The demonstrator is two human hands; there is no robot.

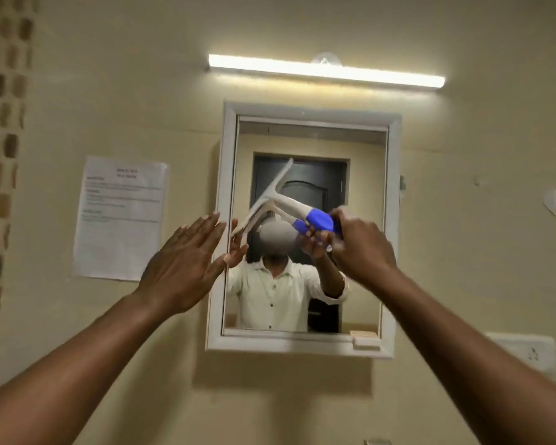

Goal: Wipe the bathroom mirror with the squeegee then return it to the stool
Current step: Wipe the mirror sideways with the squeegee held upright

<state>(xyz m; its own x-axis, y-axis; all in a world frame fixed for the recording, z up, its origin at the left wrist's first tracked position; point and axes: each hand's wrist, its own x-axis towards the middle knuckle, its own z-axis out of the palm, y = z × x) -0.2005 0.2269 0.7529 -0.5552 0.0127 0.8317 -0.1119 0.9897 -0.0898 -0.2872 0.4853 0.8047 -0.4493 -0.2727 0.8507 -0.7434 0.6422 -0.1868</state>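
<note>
Right hand [360, 248] grips the squeegee [280, 203] against the mirror [360, 187]; left hand [183, 261], fingers straight, rests at the frame. The tilted blade risks streaks.

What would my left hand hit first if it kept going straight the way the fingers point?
Most likely the mirror, at its white left frame: the left hand is open, fingertips aimed up and right at that edge. Depth is unclear, so contact can't be judged.
</note>
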